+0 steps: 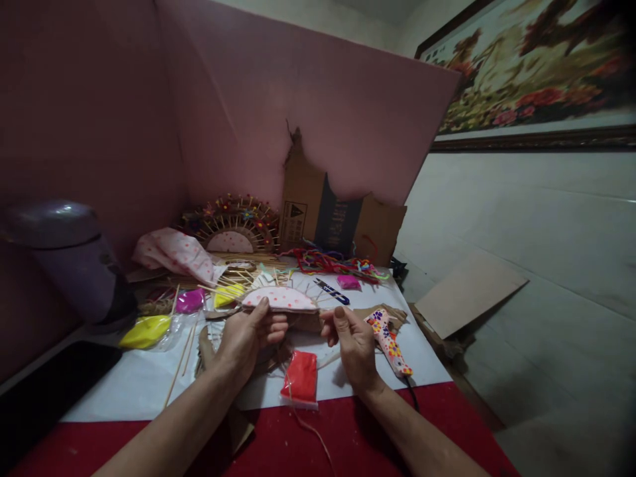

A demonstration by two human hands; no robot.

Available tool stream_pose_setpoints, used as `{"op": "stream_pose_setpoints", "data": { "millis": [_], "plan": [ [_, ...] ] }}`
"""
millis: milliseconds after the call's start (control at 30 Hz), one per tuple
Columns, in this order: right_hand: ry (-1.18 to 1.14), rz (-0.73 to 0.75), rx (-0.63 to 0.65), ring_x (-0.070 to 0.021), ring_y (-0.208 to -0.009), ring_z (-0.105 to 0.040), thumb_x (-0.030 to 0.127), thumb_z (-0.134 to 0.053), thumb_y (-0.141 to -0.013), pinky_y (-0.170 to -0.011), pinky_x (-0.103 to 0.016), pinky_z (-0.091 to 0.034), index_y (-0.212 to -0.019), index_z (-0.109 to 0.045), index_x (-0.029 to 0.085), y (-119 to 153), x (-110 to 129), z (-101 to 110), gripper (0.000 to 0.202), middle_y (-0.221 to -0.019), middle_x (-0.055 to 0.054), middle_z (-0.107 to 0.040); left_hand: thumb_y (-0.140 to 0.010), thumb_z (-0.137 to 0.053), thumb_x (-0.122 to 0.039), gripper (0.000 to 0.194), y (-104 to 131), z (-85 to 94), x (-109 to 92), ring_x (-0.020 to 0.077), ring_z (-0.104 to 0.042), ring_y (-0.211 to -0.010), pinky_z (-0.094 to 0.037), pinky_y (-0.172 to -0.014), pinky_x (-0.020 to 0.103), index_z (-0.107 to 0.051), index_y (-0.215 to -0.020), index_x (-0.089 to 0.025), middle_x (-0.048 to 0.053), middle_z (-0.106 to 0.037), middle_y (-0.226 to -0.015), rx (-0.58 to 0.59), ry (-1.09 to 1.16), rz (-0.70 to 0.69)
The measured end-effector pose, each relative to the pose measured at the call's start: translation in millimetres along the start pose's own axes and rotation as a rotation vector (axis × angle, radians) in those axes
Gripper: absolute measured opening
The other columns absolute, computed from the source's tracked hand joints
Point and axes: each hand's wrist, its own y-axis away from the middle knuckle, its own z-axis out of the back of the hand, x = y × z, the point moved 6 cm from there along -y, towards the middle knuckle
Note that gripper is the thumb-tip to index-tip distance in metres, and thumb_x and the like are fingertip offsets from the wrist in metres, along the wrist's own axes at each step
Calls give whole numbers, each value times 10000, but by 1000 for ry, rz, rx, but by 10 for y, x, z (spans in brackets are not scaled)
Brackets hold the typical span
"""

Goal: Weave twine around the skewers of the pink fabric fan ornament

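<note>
The way to the red packet (301, 377) is free from the front, over the red cloth (368, 440); only a thin string (315, 430) crosses there. Between the two hands a small gap is open. To the right, the glue gun (390, 344) stands in the way, with its cord (412, 394) running toward the front. On the left, long sticks (181, 358) and the yellow packet (146, 331) narrow the passage. Behind, the cardboard (338, 215) blocks the reach.

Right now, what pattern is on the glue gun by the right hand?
Multicoloured flowers, including purple and orange, on a pale glue gun; the head view shows it.
</note>
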Motion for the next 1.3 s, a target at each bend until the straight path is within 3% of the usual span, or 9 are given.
{"op": "stream_pose_setpoints", "data": {
  "millis": [167, 400, 567, 633, 733, 833, 933, 1167, 1300],
  "plan": [
    [-142, 0, 13, -113, -540, -548, 435, -470, -888, -520, -240, -430, -838, -650, 163, -3, 37, -5, 330, -646, -24, -624, -758, -583, -503, 393, 112, -109, 129, 93, -505, -342, -342, -329, 172, -548, -686, -119, 60, -618, -496, 188, -254, 116],
    [-521, -13, 267, -211, -788, -649, 552, -352, -888, -582, -301, -490, -1019, -610, 196, 76, 234, -182, 459, -908, -100, -684, -712, -672, -412, 335, 276, -370, 78, 76, -527, -467, -372, -412, 189, -617, -922, -157, 39, -669, -779, 472, -306, -100],
    [-450, -18, 357, -263, -922, -628, 626, -375, -837, -658, -351, -501, -1069, -597, 189, 178, 255, -253, 542, -1033, -132, -660, -696, -683, -369, 259, 379, -462, 60, 51, -406, -425, -296, -426, 183, -636, -680, -115, -15, -554, -521, 540, -337, -119],
    [-380, -3, 265, -248, -841, -643, 611, -353, -855, -560, -311, -481, -1016, -617, 179, 146, 225, -187, 531, -1003, -133, -664, -680, -689, -382, 293, 377, -435, 39, 43, -342, -384, -239, -395, 185, -596, -583, -121, -38, -483, -433, 466, -364, -134],
    [-213, 38, -60, -184, -671, -615, 532, -313, -907, -463, -256, -396, -925, -636, 168, 45, 192, 68, 487, -899, -109, -667, -662, -695, -393, 299, 354, -392, 43, 52, -334, -354, -216, -374, 193, -579, -562, -137, -48, -455, -390, 395, -406, -129],
    [2, 82, -350, -149, -626, -547, 502, -301, -919, -552, -277, -395, -899, -639, 165, -2, 238, 310, 478, -855, -82, -646, -630, -714, -367, 271, 333, -381, 78, 56, -345, -350, -222, -373, 195, -576, -558, -145, -45, -474, -394, 391, -422, -122],
    [186, 169, -450, -178, -777, -550, 469, -309, -926, -690, -309, -399, -908, -636, 177, 7, 358, 380, 439, -919, -77, -626, -600, -721, -326, 265, 329, -389, 102, 59, -342, -370, -234, -386, 199, -538, -511, -155, -49, -465, -401, 395, -473, -157],
    [304, 491, -116, -210, -939, -532, 301, -303, -946, -819, -382, -400, -924, -594, 211, 151, 515, 85, 305, -961, -67, -563, -699, -634, -261, 280, 428, -439, 11, 80, -350, -463, -268, -455, 214, -505, -473, -158, -45, -429, -438, 400, -743, -478],
    [387, 596, 68, -224, -966, -518, 275, -303, -941, -826, -426, -415, -977, -589, 218, 230, 493, -38, 293, -984, -80, -542, -741, -532, -143, 136, 480, -464, -9, 114, -487, -543, -357, -533, 223, -652, -679, -157, 10, -606, -598, 465, -775, -659]
  ]
}}
